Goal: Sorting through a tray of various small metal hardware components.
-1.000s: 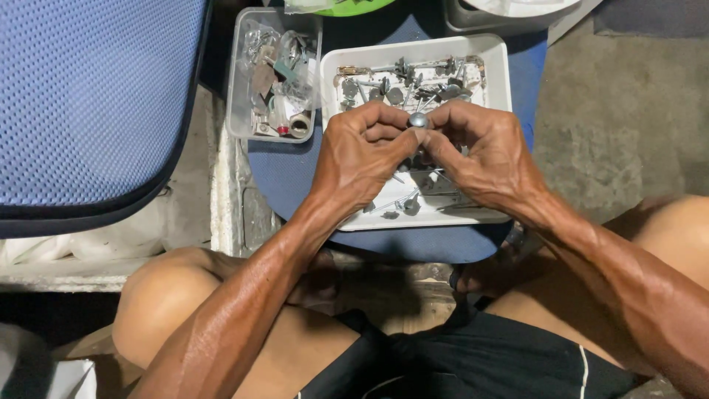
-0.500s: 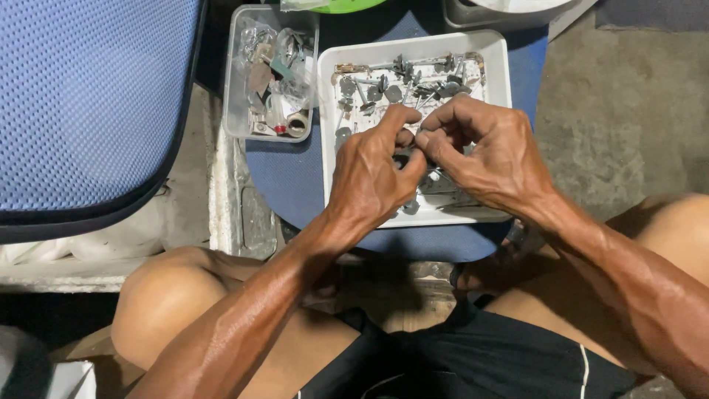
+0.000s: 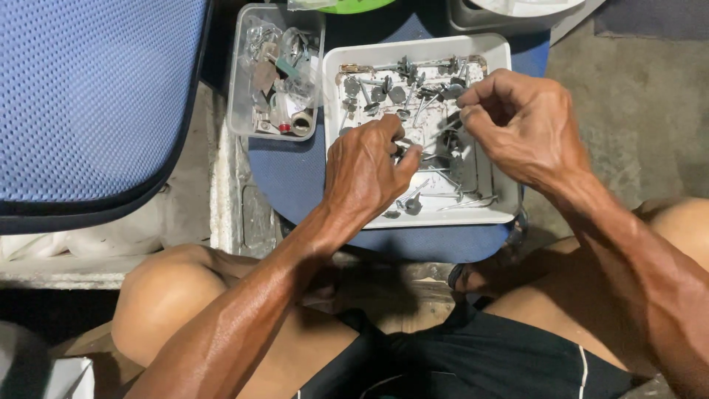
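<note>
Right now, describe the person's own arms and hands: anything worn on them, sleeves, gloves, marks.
Both arms are bare from wrist to past the elbow, with no sleeve in view. The left hand and right hand wear no gloves; no rings, watch or bands show. The forearms look lean, with raised veins and tendons and a slight sheen. The only clothing in view is black shorts.

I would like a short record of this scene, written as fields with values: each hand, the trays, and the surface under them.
left hand: over white rectangular plastic tray, fingertips down among grey metal screws with washers
right hand: above the tray's right side, fingers curled; whether it holds anything cannot be told
second container: clear plastic box of small metal parts, left of tray
surface: blue padded seat
</note>
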